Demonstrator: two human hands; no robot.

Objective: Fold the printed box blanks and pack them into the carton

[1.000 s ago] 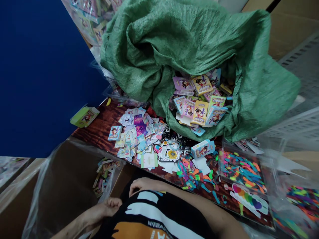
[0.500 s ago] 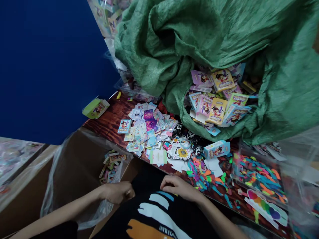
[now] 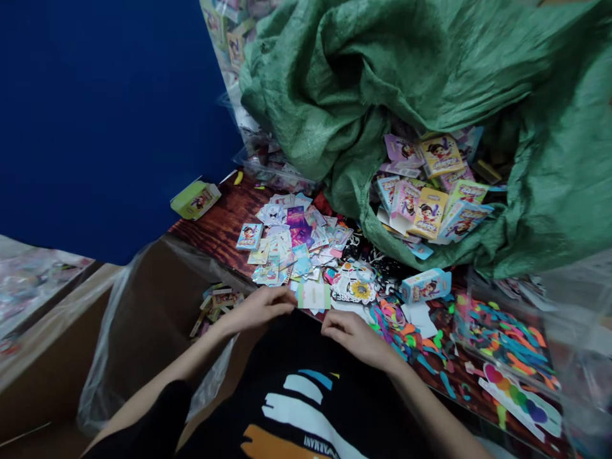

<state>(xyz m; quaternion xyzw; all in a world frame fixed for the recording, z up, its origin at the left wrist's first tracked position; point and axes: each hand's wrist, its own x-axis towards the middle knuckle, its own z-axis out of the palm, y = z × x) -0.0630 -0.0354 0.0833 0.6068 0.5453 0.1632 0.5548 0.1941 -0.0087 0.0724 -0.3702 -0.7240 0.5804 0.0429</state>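
My left hand [image 3: 261, 307] reaches to the table's near edge, its fingertips touching a pale green and pink card [image 3: 313, 296]. My right hand [image 3: 354, 335] rests at the edge just right of that card, fingers loosely curled, nothing visible in it. Beyond the hands lies a heap of small printed cards [image 3: 291, 239] and a sunflower sticker sheet [image 3: 356, 289]. A small blue toy box [image 3: 425, 285] lies on its side to the right.
A big green woven sack [image 3: 406, 83] spills small colourful boxes [image 3: 428, 185] at the back. Bright foam pieces [image 3: 497, 331] lie in a clear tray at right. A plastic-lined cardboard carton [image 3: 143, 319] with a few boxes inside stands at left. A green box [image 3: 195, 199] sits by the blue wall.
Both hands rose from my lap to the table edge. The left hand moved right and forward onto the green-pink card; the right hand moved up beside it. The view shifted left.
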